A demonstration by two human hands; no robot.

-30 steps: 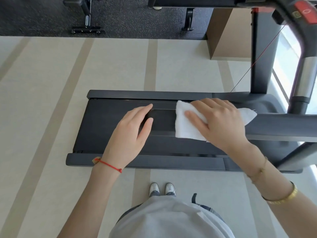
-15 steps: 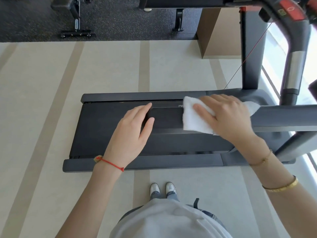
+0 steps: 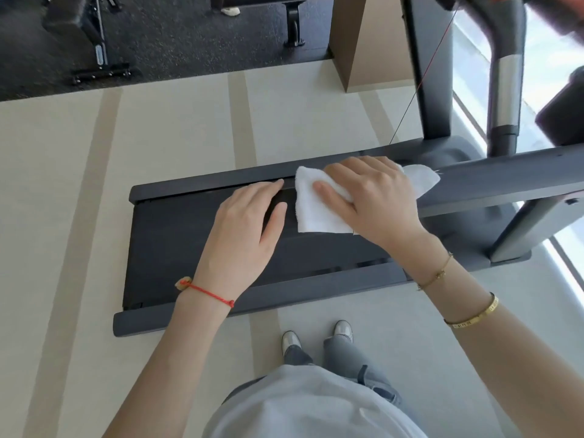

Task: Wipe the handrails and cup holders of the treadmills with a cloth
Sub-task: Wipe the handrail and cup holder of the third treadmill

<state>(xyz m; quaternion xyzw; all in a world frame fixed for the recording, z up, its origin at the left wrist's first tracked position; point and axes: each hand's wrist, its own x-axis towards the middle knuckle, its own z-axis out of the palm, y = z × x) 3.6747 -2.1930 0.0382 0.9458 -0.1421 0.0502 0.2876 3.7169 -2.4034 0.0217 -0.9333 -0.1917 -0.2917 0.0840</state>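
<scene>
A: On the near handrail (image 3: 493,181), right hand (image 3: 376,200) presses the cloth (image 3: 316,213) flat. Fingers (image 3: 328,189) spread over it, thumb tucked under the rail side; a pressing hold, not a pinch. Left hand (image 3: 243,226) is beside it on the rail end, fingers loosely curled over the edge, holding nothing.

B: How's the cloth going to behave?

A: Judging by looks: light, soft terry, drapes over the rail edges, one corner sticking out past the knuckles. It'll bunch if pushed from one edge, so keep the palm on the middle and wrap the loose flaps round the bar. The rail looks rigid and smooth; it should slide easily.

B: Cup holders?

A: Can't see any here. The console (image 3: 505,14) is cut off at the top right, so can't tell what's in them. Treadmill deck (image 3: 189,235) below is bare.
</scene>
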